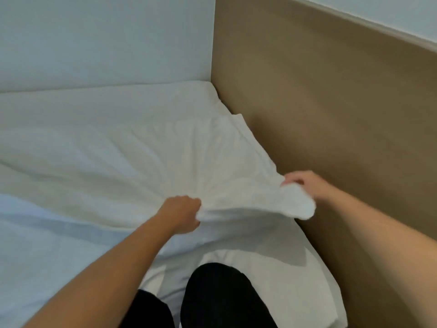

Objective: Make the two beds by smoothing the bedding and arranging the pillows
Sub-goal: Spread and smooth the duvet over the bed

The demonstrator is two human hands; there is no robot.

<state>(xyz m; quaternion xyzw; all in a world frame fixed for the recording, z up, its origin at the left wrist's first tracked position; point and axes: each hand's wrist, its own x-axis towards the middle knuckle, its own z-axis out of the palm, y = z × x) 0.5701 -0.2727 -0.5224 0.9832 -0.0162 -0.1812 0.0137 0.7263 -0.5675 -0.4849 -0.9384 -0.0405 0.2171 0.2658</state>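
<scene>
The fingers (192, 203) of the left hand (183, 213) and the right hand (307, 183) are clenched on the near edge of a white pillow (165, 147) lying beside the tan wall panel (331, 114), so arranging is judged begun, the creased bedding (35, 245) left unsmoothed.

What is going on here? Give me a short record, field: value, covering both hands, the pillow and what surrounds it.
headboard: tan wooden panel, on the right
pillow: white, creased, lying beside the headboard, near edge lifted
left hand: grips bunched fabric at the pillow's near edge
right hand: pinches the pillow's near corner by the headboard
knees: black trousers, on white bedding
</scene>
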